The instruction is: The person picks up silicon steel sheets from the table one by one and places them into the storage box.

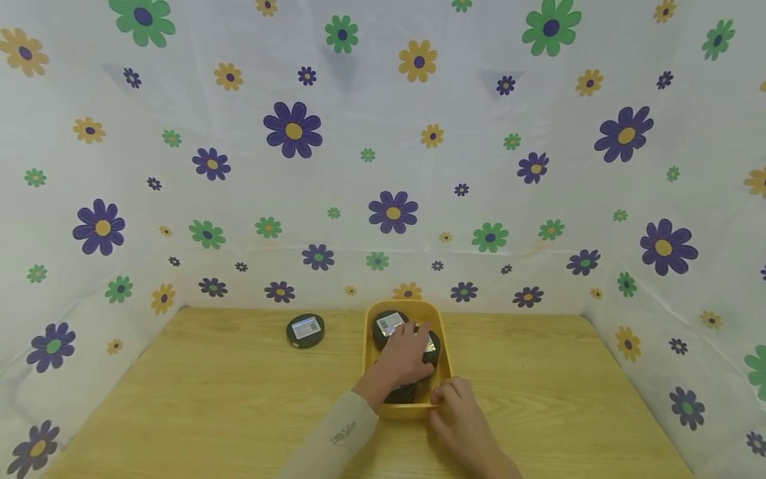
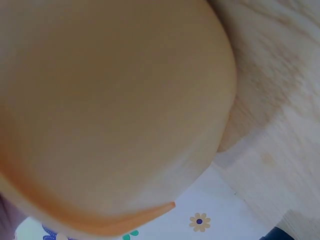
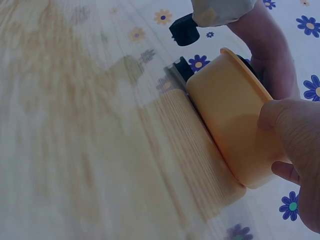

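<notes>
A yellow bin stands on the table with several black round discs in it, one of them a labelled disc at its far left. My left hand reaches down into the bin from the left and holds another labelled black disc, fingers over its far side and thumb at its near edge. My right hand grips the bin's near right corner. In the right wrist view, its finger lies on the rim and its thumb is against the outer wall. The bin's blurred wall fills most of the left wrist view.
A single black disc with a white label lies left of the bin, toward the back of the wooden table. A white flowered sheet encloses the back and both sides.
</notes>
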A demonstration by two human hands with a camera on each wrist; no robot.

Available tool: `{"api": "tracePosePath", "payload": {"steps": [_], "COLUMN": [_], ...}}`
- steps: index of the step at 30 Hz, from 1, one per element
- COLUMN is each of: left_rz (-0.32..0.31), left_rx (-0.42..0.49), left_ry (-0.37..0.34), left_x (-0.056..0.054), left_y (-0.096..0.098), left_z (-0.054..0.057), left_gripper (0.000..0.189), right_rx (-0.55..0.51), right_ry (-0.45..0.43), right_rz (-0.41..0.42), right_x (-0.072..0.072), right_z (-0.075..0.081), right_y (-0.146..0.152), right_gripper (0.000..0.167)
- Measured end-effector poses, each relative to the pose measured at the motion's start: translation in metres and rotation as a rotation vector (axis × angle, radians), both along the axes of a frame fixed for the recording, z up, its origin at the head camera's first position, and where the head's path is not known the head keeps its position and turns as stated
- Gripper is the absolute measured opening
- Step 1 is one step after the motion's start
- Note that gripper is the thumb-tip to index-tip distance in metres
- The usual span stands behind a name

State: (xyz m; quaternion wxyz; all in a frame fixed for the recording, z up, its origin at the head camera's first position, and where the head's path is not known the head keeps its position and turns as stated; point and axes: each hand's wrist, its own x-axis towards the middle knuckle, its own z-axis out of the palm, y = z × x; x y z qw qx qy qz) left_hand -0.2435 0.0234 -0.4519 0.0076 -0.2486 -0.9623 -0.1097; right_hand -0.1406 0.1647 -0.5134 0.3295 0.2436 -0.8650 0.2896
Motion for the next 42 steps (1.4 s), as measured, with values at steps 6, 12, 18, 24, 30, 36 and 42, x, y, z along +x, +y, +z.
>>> {"api": "tracePosePath", "payload": {"steps": [6,12,18,24,30,36,42], "left_rz": [0.005,0.008,0.027,0.136,0.299,0.347,0.38], "left_rx": [0.06,0.145,0.263,0.377,0.498,0.535,0.515], "left_ry": [0.007,0.033,0.076,0.138,0.135,0.146,0.139], "left_x": [0.007,0.018,0.029,0.037,0.049,0.051,0.049], "left_y": [-0.009,-0.024,-0.043,-0.067,-0.095,-0.115,-0.131], "left_z": [0.004,0.019,0.028,0.028,0.026,0.018,0.012], "left_gripper": [0.075,0.07,0.067,0.064,0.059,0.056,0.057], "right_rx": [-0.015,-0.019,-0.012,-0.025,-0.027,-0.047,-0.036], "right_ry": [0.02,0.052,0.026,0.033,0.019,0.002,-0.012], "right_rz": [0.025,0.046,0.015,0.007,-0.002,0.008,0.0], "right_x": [0.0,-0.003,-0.001,0.0,0.001,-0.005,-0.004], "right_z": [-0.001,-0.004,-0.004,-0.002,-0.004,-0.005,-0.008], "right_y": [-0.002,-0.003,-0.003,-0.001,-0.004,-0.002,-0.002], "right_gripper": [0.04,0.037,0.038,0.039,0.039,0.04,0.04]}}
